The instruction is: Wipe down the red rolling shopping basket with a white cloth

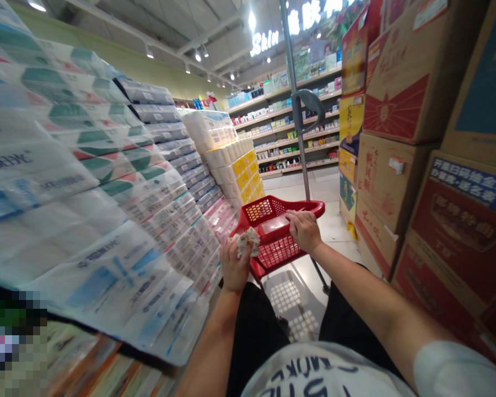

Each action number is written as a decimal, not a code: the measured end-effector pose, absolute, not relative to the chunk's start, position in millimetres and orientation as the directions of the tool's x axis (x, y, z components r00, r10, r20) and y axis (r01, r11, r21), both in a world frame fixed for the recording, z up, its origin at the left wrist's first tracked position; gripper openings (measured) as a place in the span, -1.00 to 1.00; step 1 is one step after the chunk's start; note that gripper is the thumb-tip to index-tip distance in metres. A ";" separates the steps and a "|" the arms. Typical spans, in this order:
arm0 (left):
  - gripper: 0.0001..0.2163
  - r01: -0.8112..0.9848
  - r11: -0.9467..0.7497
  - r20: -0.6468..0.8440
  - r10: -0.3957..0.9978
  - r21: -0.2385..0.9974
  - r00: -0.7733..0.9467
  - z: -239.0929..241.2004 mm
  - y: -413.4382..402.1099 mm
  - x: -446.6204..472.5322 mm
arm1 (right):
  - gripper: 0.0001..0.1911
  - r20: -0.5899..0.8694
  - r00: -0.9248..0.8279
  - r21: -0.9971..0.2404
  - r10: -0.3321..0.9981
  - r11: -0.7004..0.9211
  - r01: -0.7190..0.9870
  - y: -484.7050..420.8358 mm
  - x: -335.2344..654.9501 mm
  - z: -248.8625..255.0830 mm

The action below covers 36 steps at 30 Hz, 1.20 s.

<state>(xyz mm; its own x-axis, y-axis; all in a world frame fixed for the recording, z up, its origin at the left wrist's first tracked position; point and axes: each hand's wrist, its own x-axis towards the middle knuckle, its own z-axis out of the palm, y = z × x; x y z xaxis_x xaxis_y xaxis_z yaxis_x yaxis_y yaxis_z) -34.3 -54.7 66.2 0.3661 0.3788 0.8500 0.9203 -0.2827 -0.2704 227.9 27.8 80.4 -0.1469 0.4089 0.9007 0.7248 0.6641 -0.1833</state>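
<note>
A red plastic shopping cart [279,255] with lattice sides stands in front of my body. My right hand [305,231] is closed over the near rim of the cart, its fingers curled on the handle. At the cart's left corner, my left hand [235,264] is closed around a crumpled whitish wad [248,242], cloth or tissue. That hand lies against the rim; whether it also grips the rim is hidden. The part of the basket I can see shows its mesh walls; its floor is partly covered by my hands and the rim.
Stacked packs of tissue paper [119,209] lean close along my left side. Cardboard boxes [397,88] are piled high on my right. A grey metal pole [301,132] with a curved handle rises beyond the cart. Farther back stand shelves [289,118] of small goods. Tiled floor [322,193] runs between.
</note>
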 end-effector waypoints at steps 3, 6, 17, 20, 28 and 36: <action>-0.69 0.931 -0.249 0.856 0.383 -0.266 0.347 69.6 -56.9 -30.8 | -0.70 0.901 -0.146 -0.184 0.409 0.662 0.726 28.0 227.0 80.0; -0.62 0.954 -0.214 0.832 0.473 -0.209 0.289 79.6 -60.2 -24.6 | -0.70 0.900 -0.150 -0.177 0.410 0.657 0.733 27.5 226.2 79.9; -0.67 0.997 -0.068 0.745 0.663 -0.028 0.066 108.1 -47.1 -13.9 | -0.70 0.892 -0.158 -0.173 0.423 0.643 0.746 23.7 224.6 81.8; -0.69 0.984 -0.161 0.791 0.590 -0.079 0.160 93.7 -50.7 -19.2 | -0.68 0.893 -0.155 -0.180 0.423 0.651 0.738 25.1 225.0 80.4; -0.69 0.962 -0.221 0.832 0.495 -0.160 0.252 67.2 -50.6 -28.8 | -0.67 0.889 -0.148 -0.196 0.433 0.653 0.732 25.7 225.6 80.0; -0.60 0.963 -0.201 0.728 0.631 -0.181 0.268 95.9 -52.4 -27.5 | -0.70 0.898 -0.138 -0.189 0.418 0.650 0.736 23.2 224.8 82.5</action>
